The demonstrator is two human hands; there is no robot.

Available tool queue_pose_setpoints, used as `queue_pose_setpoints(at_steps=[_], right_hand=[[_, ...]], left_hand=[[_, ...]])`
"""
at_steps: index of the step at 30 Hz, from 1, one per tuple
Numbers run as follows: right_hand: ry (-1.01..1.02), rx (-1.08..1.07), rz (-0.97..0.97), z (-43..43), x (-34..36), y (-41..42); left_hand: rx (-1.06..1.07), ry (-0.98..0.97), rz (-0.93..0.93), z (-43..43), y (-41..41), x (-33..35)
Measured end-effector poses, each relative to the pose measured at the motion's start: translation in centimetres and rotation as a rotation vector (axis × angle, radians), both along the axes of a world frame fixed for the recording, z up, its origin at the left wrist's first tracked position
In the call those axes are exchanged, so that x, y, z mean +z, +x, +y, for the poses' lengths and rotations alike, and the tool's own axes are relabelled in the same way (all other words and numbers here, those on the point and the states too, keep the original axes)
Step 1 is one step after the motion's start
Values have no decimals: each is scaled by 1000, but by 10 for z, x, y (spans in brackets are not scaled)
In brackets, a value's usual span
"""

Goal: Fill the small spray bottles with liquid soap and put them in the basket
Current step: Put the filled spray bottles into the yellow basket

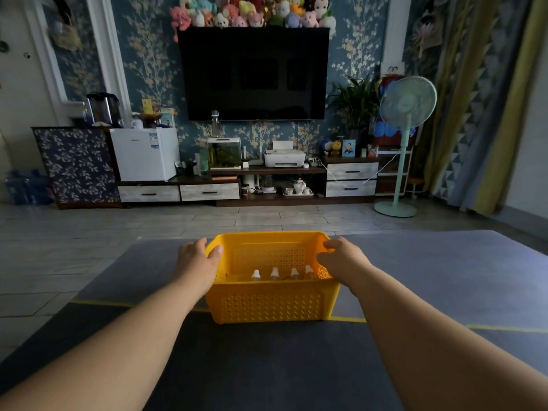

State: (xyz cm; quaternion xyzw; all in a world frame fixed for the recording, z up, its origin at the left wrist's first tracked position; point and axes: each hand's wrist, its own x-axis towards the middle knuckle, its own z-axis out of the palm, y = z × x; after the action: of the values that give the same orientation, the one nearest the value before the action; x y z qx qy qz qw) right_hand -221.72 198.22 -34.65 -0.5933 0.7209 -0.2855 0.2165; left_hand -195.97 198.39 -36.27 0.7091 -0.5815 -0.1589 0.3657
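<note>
Holding the yellow basket [271, 304] by its two side rims: left grip [195, 259] on the left wall, thumb hooked over the edge to the inside and fingers wrapped round the outside; right grip [341, 258] curled over the right rim in much the same way. Closed on the plastic at both sides and on nothing else. Resting flat on the grey worktop [444, 262], well within reach, with four small spray bottles [275, 273] in a row inside against the near wall. Hidden below the rim apart from the white caps, so cannot tell whether filled with soap.

Probably the closing step, judging by the bottles already inside: settling or shifting the loaded basket.

Raise or slide both sides together, level from left to right, with no tip toward the near wall. Squeeze inward only lightly, the perforated walls looking thin and likely to flex. Go slowly, to avoid toppling narrow, light bottles and knocking them into one another. Check the caps for tightness first, given the risk of soap dripping through the holes. Set down flat, well in from the worktop's edge, and only then loosen both thumbs.
</note>
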Motion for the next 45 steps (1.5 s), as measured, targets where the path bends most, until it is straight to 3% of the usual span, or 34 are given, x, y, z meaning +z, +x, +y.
queue_pose_setpoints(at_steps=[9, 21, 28, 35, 39, 45], right_hand=[[-61, 24, -90, 112, 29, 5], [-52, 67, -200, 298, 11, -9], [-210, -7, -156, 357, 45, -64], [-355, -194, -338, 378, 43, -131], [-267, -265, -333, 373, 4, -159], [20, -160, -397, 360, -47, -170]], left_hand=[[-126, -38, 73, 98, -56, 38], [-299, 113, 24, 271, -137, 15], [-411, 111, -54, 319, -179, 41], [-532, 168, 29, 340, -245, 35], [-535, 278, 104, 333, -269, 8], [-521, 403, 252, 306, -288, -32]])
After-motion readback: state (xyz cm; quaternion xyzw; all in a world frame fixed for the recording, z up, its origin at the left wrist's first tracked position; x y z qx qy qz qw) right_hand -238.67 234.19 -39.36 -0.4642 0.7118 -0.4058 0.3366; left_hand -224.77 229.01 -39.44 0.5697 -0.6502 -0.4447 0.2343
